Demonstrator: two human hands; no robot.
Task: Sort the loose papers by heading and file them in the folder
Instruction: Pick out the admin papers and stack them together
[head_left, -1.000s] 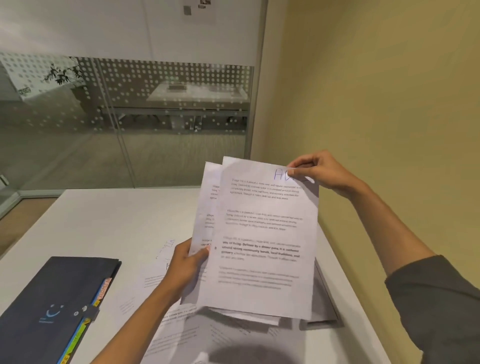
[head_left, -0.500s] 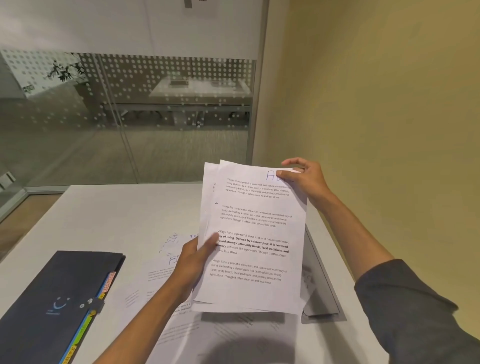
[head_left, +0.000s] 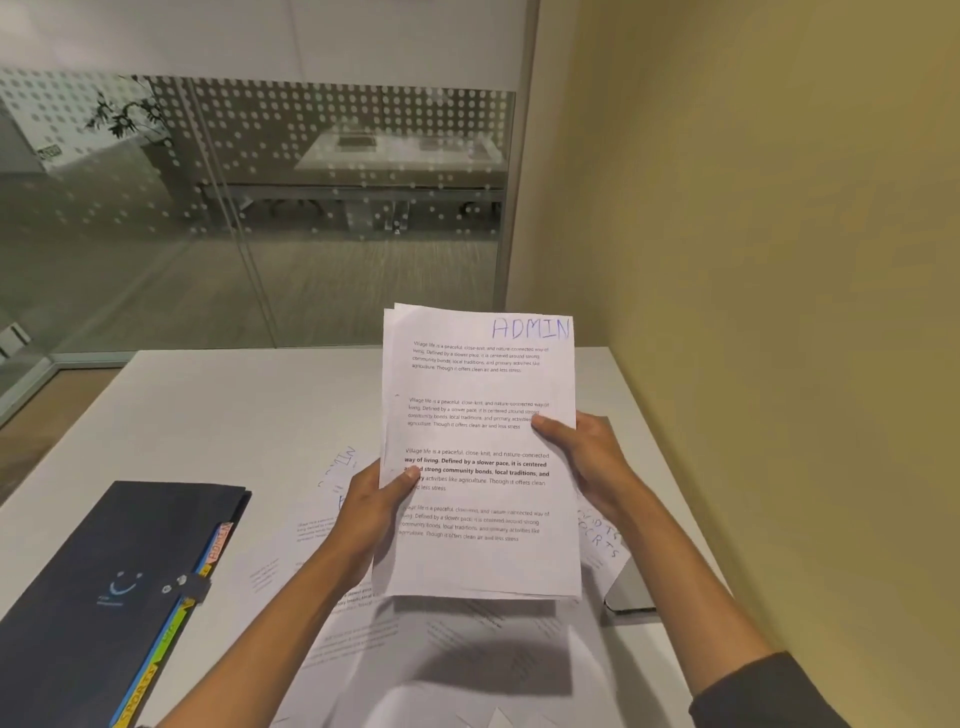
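Held papers: a small stack of printed sheets (head_left: 480, 452) is held upright above the bench (head_left: 218, 410); the top sheet is headed "ADMIN" in blue handwriting.
Left hand (head_left: 371, 506): grips the stack's left edge, thumb on the front.
Right hand (head_left: 584, 460): grips the right edge, thumb across the text.
Loose papers (head_left: 332, 551): spread flat on the bench under the stack.
Folder (head_left: 104, 582): dark, closed, lying on the left with coloured tabs along its edge.

An office — glass partition (head_left: 249, 208), white table (head_left: 234, 405), folder (head_left: 104, 571).
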